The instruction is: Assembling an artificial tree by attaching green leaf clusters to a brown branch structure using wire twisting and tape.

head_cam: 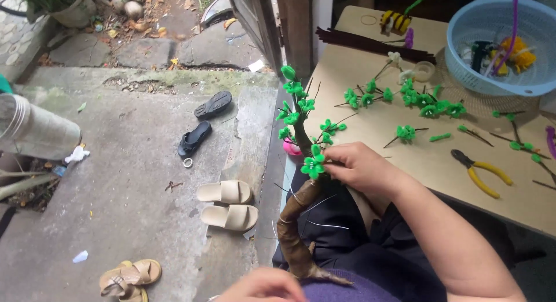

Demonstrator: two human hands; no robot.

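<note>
The craft tree [301, 203], a brown wrapped trunk with green pipe-cleaner leaves, stood on the person's lap. Below its base the left hand [263, 287] lay at the frame's edge; whether it gripped anything could not be told. Above the trunk's bend the right hand [359, 166] was pinched shut on a green leaf sprig [313, 164] at the stem, the two hands well apart. Right of the tree lay the tan table [376, 131], with one yellow-handled pliers [480, 173], many loose green sprigs, and farther off one blue basket [498, 44]. Left of the tree stretched a concrete yard floor with three pairs of sandals: tan straps, cream slides [227, 203], black ones.
</note>
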